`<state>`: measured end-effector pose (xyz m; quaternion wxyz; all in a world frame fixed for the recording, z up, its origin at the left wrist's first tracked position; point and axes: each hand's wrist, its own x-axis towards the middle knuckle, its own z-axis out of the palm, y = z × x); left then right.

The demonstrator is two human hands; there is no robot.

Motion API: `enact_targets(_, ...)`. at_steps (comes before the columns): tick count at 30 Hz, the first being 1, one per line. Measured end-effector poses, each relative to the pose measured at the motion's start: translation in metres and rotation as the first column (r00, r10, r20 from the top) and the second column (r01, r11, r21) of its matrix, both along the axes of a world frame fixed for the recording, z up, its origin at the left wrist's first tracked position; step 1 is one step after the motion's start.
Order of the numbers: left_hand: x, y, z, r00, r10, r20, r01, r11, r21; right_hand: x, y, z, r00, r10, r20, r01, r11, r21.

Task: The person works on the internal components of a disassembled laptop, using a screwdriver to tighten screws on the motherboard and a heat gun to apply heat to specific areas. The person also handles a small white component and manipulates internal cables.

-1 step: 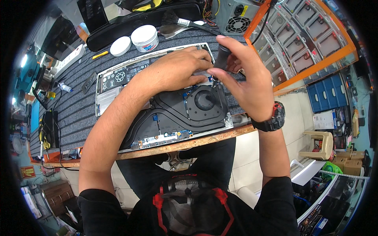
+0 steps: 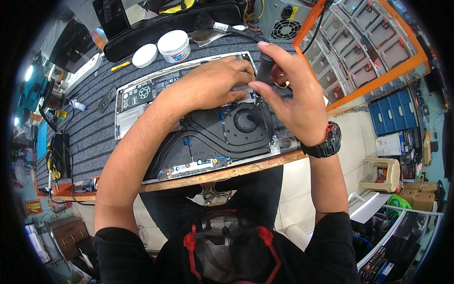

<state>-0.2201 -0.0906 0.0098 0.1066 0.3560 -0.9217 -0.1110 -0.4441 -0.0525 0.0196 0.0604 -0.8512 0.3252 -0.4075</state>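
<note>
An opened laptop base [image 2: 201,137] lies on the mat, its battery [image 2: 142,93], black round fan [image 2: 246,118] and circuit board edge [image 2: 194,166] exposed. My right hand [image 2: 295,92] is closed around the dark handle of a screwdriver [image 2: 266,70], held nearly upright over the laptop's right side. The screwdriver's tip points down near the fan's upper right; what it touches is too small to make out. My left hand [image 2: 220,83] lies across the laptop above the fan, fingers bent and thumb apart from them, beside the screwdriver. Its fingertips are partly hidden.
Behind the laptop stand a white tub [image 2: 174,46], its lid [image 2: 144,56] and a brush [image 2: 222,27]. A yellow tool [image 2: 120,66] lies to the left. A metal power supply [image 2: 283,21] and an orange-framed display case [image 2: 362,52] stand at the right. The wooden table edge [image 2: 222,176] is close to me.
The fingers of my right hand have shifted slightly around the screwdriver handle, and the wrist has moved a touch. My left hand and the laptop stay in place.
</note>
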Motion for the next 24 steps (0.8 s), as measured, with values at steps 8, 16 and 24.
enact_targets(8,0.001,-0.004,-0.012,0.993,-0.062,-0.099,0.055,0.996,-0.065,0.004,-0.001,-0.013,0.983,0.103,0.152,-0.108,0.994,0.021)
enact_targets(16,0.004,-0.005,-0.009,0.996,-0.052,-0.077,0.052,0.999,-0.007,0.004,0.007,-0.004,0.997,0.005,0.077,-0.021,0.979,0.203)
enact_targets(24,0.067,0.004,0.028,0.938,0.019,-0.347,-0.056,0.994,-0.098,0.008,0.011,-0.01,0.993,-0.071,0.09,0.052,0.98,0.194)
